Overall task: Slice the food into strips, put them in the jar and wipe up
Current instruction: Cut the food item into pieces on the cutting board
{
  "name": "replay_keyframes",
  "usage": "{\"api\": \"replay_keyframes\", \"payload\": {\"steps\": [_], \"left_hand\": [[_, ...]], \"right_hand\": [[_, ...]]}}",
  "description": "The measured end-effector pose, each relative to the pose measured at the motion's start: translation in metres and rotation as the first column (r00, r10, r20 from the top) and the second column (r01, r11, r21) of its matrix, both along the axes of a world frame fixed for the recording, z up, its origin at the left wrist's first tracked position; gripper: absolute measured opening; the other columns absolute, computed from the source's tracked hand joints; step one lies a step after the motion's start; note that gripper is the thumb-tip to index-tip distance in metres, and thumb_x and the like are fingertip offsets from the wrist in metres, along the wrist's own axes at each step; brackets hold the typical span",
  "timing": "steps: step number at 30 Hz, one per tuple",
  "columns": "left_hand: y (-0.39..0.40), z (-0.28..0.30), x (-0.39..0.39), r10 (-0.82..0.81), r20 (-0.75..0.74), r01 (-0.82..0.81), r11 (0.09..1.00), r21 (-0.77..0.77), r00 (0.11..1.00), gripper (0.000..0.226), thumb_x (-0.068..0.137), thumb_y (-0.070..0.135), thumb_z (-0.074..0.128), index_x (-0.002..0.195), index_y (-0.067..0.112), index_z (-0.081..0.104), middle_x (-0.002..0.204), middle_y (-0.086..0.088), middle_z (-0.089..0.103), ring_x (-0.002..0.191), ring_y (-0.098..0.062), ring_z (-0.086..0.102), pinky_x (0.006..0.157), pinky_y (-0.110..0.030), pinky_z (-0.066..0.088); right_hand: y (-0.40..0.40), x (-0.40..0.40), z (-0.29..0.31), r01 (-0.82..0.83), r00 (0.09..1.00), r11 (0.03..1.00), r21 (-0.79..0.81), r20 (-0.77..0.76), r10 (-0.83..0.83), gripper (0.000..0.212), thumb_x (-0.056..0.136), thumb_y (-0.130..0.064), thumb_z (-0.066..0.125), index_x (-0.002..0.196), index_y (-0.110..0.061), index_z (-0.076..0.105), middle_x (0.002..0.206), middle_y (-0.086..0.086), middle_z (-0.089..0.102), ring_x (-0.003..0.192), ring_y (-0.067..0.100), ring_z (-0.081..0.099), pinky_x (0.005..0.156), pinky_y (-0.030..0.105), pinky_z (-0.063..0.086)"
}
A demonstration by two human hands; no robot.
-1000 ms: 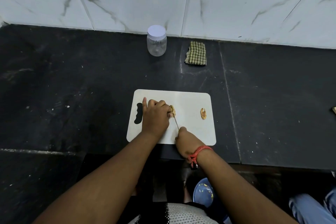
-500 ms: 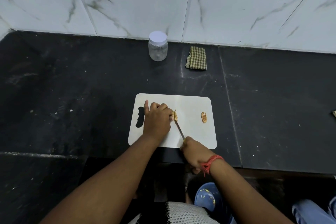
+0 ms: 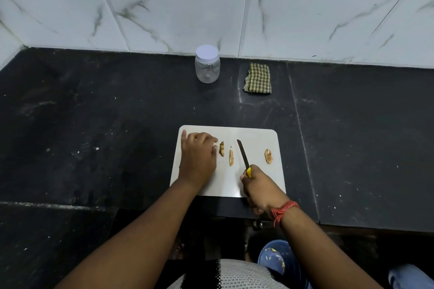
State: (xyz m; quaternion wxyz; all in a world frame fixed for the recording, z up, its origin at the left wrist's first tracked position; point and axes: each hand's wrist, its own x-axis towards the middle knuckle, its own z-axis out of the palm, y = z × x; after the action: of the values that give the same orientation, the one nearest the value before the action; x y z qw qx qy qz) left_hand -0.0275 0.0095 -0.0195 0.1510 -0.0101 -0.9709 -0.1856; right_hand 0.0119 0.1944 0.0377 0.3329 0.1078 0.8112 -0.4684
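Knife: the right hand (image 3: 260, 189) gripped the yellow handle of the knife (image 3: 243, 154), and I read the blade as lifted or resting clear of the food, tip pointing away from me, between the cut strip and the far piece, so the next cut could be lined up.

Left hand: the left hand (image 3: 197, 156) lay on the cutting board (image 3: 256, 183), fingers loosely curled, fingertips just beside the darker piece (image 3: 221, 148); I judged it was steadying that piece, though from my feed I could not tell whether it pinched the food or only touched it.

Food: a pale cut strip (image 3: 231, 157) lay just right of the darker piece, apart from the blade; another piece (image 3: 268, 156) sat near the board's right edge, kept out of the way, I supposed, until its turn.

Jar: the jar (image 3: 207, 64) stood at the back by the wall with its white lid on, looking empty, so nothing had gone in yet.

Cloth: a checked cloth (image 3: 257, 78) lay folded near the jar, well apart from the board, ready for wiping.

Surface: a dark stone counter (image 3: 94, 124), speckled with pale flecks and scuffs, carried the white board near its front edge.

Room: white marbled wall tiles (image 3: 164, 2) rose behind the counter; a blue container (image 3: 277, 260) showed below the counter edge near me.
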Motion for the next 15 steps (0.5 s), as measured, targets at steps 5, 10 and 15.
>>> {"api": "replay_keyframes", "payload": {"steps": [5,10,15], "left_hand": [[0.017,-0.004,0.010,-0.257,0.046,0.261,0.957,-0.126,0.965,0.022,0.084,0.022,0.064,0.104,0.020,0.070,0.110,0.005,0.066,0.107,-0.024,0.054,0.120,-0.060,0.018],[0.020,-0.005,0.008,-0.246,0.095,0.257,0.957,-0.133,0.965,0.023,0.082,0.019,0.072,0.104,0.021,0.070,0.109,0.005,0.067,0.108,-0.025,0.055,0.120,-0.059,0.017],[0.027,-0.003,0.002,-0.201,0.142,0.216,0.972,-0.098,0.969,0.020,0.087,0.021,0.065,0.106,0.020,0.066,0.115,0.007,0.064,0.114,-0.022,0.050,0.123,-0.054,0.010]], "right_hand": [[-0.002,-0.009,0.003,0.035,0.999,0.999,-0.040,0.014,-0.035,0.019,0.101,-0.027,0.039,0.099,-0.008,0.040,0.074,0.013,0.044,0.051,0.019,0.038,0.041,0.023,0.034],[-0.001,-0.012,0.002,0.057,0.998,0.997,-0.047,0.004,-0.057,0.021,0.101,-0.027,0.039,0.102,-0.006,0.039,0.077,0.014,0.044,0.050,0.019,0.038,0.041,0.024,0.033],[0.000,-0.013,0.001,0.069,0.997,0.995,-0.069,0.027,-0.067,0.018,0.102,-0.028,0.038,0.099,-0.010,0.040,0.078,0.013,0.043,0.051,0.018,0.037,0.041,0.023,0.032]]}}
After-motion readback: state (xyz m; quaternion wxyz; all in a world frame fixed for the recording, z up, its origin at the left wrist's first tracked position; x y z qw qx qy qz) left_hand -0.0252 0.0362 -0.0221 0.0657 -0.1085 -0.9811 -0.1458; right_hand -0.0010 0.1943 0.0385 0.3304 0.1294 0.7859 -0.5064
